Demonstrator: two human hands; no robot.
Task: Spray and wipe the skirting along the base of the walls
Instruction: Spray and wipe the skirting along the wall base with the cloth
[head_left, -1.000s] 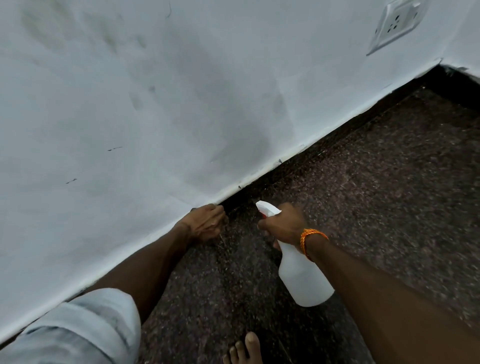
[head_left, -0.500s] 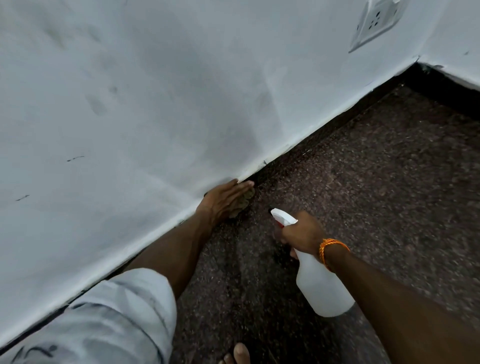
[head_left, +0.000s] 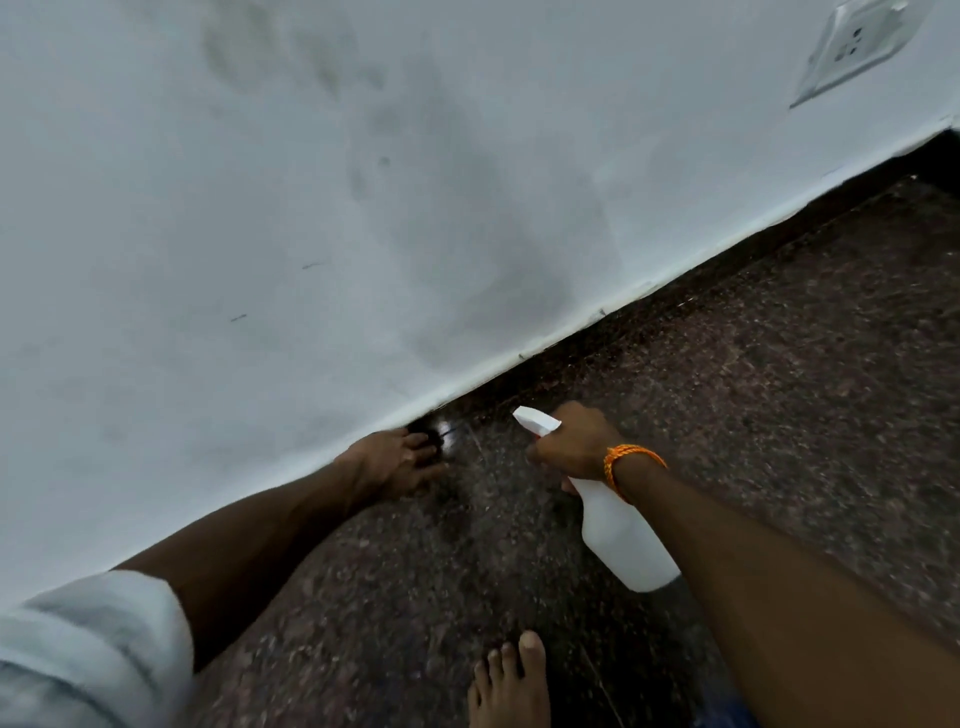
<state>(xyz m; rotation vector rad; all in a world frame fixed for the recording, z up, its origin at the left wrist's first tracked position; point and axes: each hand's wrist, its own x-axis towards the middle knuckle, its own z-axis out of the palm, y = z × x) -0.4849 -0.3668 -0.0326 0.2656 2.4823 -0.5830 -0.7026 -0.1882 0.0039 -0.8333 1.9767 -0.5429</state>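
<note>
A dark speckled skirting (head_left: 675, 306) runs along the base of the white wall (head_left: 363, 208), slanting up to the right. My left hand (head_left: 395, 460) lies low against the skirting; something dark, perhaps a cloth, shows at its fingertips, mostly hidden. A wet shiny patch (head_left: 447, 434) glints just right of those fingers. My right hand (head_left: 574, 447), with an orange thread at the wrist, grips the neck of a white spray bottle (head_left: 623, 535). Its nozzle points left at the wet patch.
The floor (head_left: 753, 415) is dark speckled stone. My bare foot (head_left: 511, 686) rests near the bottom edge. A white socket plate (head_left: 857, 47) sits on the wall at the upper right. The wall turns a corner at the far right.
My left hand has slid back to the left along the skirting. The spray bottle's nozzle now points at a fresh wet patch beside that hand. The view has shifted.
</note>
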